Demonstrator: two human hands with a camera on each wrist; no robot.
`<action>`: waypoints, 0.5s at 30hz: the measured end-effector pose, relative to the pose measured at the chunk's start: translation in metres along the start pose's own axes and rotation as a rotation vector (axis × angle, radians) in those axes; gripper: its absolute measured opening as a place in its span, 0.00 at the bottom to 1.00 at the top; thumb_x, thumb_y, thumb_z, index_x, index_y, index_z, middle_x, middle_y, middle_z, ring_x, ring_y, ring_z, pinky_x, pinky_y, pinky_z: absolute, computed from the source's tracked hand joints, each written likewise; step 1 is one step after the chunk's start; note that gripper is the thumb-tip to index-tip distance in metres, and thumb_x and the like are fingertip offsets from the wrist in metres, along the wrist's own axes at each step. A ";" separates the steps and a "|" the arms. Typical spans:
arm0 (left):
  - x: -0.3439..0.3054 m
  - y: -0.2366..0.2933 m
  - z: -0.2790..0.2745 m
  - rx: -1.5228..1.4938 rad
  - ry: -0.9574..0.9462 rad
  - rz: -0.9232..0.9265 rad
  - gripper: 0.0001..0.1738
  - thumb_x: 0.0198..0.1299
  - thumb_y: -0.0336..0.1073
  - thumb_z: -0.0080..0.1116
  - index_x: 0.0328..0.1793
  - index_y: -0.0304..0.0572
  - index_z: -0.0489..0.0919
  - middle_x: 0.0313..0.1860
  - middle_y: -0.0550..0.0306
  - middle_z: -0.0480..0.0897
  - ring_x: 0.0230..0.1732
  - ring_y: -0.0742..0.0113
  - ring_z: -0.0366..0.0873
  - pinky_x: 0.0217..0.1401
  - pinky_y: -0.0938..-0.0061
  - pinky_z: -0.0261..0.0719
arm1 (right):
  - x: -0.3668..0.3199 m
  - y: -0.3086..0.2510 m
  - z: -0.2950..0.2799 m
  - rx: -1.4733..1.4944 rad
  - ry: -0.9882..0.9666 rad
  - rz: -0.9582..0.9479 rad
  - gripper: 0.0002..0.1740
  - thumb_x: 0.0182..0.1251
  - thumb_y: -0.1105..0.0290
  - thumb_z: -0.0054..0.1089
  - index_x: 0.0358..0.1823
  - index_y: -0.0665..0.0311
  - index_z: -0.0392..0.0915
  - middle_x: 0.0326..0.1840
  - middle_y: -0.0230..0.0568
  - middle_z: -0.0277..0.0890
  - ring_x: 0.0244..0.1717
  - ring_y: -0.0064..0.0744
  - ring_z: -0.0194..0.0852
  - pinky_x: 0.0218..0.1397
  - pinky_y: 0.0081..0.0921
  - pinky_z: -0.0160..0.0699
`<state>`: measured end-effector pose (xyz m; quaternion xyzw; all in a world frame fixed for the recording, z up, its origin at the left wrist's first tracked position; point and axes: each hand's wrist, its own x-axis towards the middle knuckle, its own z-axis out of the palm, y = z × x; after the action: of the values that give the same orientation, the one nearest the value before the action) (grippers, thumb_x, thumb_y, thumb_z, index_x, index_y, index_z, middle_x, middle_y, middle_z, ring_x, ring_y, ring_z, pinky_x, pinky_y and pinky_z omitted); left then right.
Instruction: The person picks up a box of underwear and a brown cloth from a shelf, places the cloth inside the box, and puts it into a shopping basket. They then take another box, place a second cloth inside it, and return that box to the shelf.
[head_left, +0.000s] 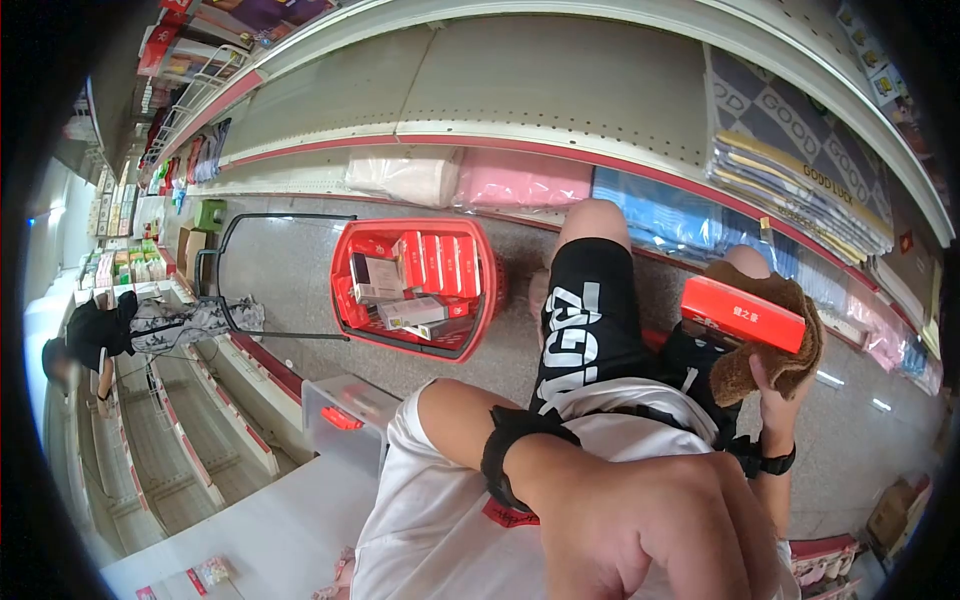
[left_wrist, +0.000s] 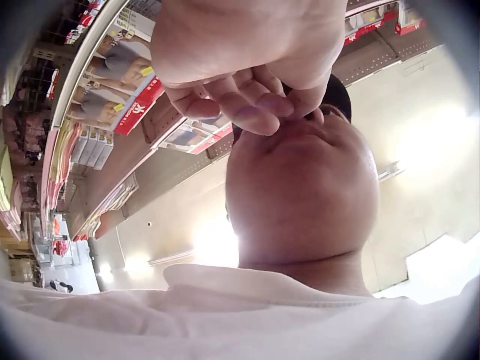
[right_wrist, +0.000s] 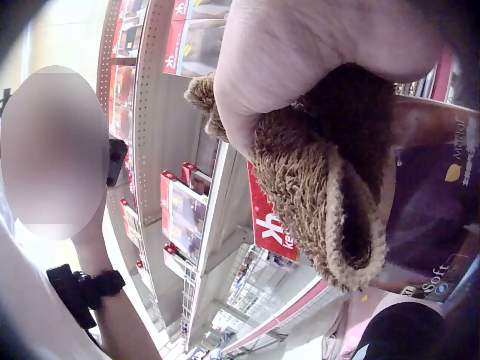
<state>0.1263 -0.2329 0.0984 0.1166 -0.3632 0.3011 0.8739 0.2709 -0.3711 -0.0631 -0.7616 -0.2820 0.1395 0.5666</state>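
In the head view my right hand grips a fluffy brown cloth, folded about a flat red box. The right wrist view shows the fingers of this hand curled over the cloth, with the box's printed front behind it. My left hand is raised close under the head camera. From the left wrist, the left hand's loosely bent fingers are at the face around the nose and mouth, holding nothing.
A red shopping basket with several boxes stands on the floor by the knees. Shelves run along the far side, with wrapped pink and blue packs low down. At the left, another person is beside slatted shelving.
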 end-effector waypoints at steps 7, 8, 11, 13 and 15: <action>0.010 0.006 -0.007 0.043 -0.069 0.018 0.09 0.53 0.32 0.63 0.36 0.32 0.81 0.28 0.57 0.79 0.24 0.70 0.76 0.21 0.80 0.71 | 0.001 -0.003 -0.001 -0.006 -0.016 -0.013 0.48 0.43 0.73 0.71 0.66 0.67 0.53 0.63 0.44 0.59 0.64 0.36 0.57 0.69 0.35 0.52; 0.014 0.009 -0.009 0.066 -0.113 -0.006 0.08 0.53 0.32 0.64 0.35 0.33 0.81 0.28 0.58 0.79 0.24 0.71 0.76 0.21 0.80 0.72 | 0.001 -0.003 0.000 -0.001 -0.017 -0.014 0.48 0.43 0.72 0.71 0.66 0.67 0.53 0.63 0.44 0.59 0.64 0.36 0.57 0.69 0.35 0.53; 0.007 0.002 -0.003 0.052 -0.052 0.030 0.08 0.52 0.32 0.64 0.35 0.34 0.81 0.28 0.58 0.79 0.24 0.71 0.76 0.22 0.81 0.72 | 0.001 -0.003 0.000 0.014 -0.016 -0.013 0.47 0.43 0.72 0.72 0.66 0.67 0.53 0.63 0.44 0.59 0.64 0.36 0.57 0.69 0.35 0.53; 0.002 -0.004 0.002 0.037 0.008 0.067 0.08 0.52 0.32 0.64 0.35 0.34 0.81 0.28 0.58 0.79 0.25 0.71 0.76 0.22 0.81 0.72 | 0.000 -0.002 0.001 0.025 -0.014 -0.010 0.47 0.43 0.72 0.72 0.66 0.67 0.54 0.63 0.44 0.59 0.64 0.36 0.57 0.69 0.34 0.53; 0.000 -0.007 0.003 0.029 0.037 0.086 0.08 0.51 0.32 0.64 0.35 0.35 0.82 0.28 0.59 0.79 0.25 0.71 0.76 0.23 0.82 0.72 | 0.000 -0.003 0.000 0.019 -0.011 0.000 0.47 0.43 0.72 0.72 0.66 0.67 0.54 0.63 0.44 0.59 0.64 0.36 0.57 0.69 0.34 0.53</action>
<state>0.1289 -0.2398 0.1009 0.1083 -0.3473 0.3458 0.8649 0.2700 -0.3700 -0.0604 -0.7555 -0.2835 0.1463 0.5723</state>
